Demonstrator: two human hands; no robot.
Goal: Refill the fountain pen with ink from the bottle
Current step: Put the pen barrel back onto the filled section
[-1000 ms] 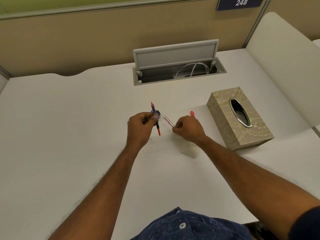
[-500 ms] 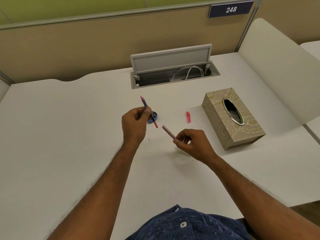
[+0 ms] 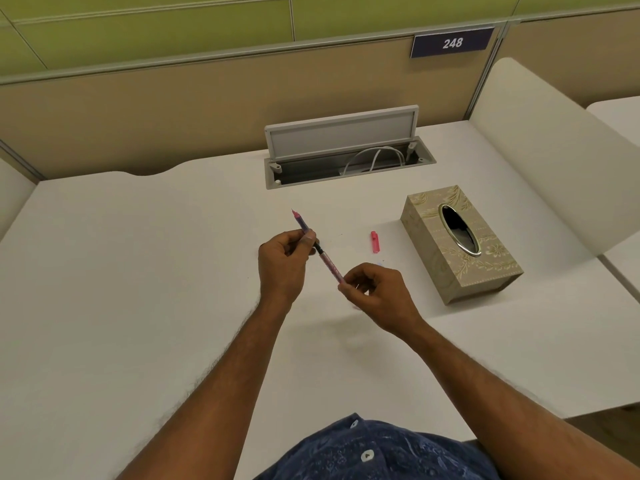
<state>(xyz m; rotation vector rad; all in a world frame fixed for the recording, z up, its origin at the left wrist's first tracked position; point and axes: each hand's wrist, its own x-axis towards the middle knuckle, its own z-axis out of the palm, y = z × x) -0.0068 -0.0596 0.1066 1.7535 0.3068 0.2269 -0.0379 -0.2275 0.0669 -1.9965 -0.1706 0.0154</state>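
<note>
Head view: two pen halves now brought together in line, where half a second ago a gap lay between front section and barrel. Left hand [image 3: 282,263] pinched around the pen's front section [image 3: 302,225], nib end toward 11 o'clock; right hand [image 3: 379,294] closed on the tail of the patterned barrel [image 3: 330,266], slid over the dark refill part toward 5 o'clock. Judged from that: filling step likely over, reassembly under way, barrel not yet shown fully seated. Ink bottle no longer visible, probably hidden behind the left grip, cannot tell for sure. Count: one pen in two joining parts, held just above the desk [image 3: 138,271]; one pink cap [image 3: 374,241] lying at 2 o'clock of the hands; one tissue box [image 3: 460,244] further toward 3 o'clock; one open cable tray [image 3: 346,161] at 12 o'clock.
</note>
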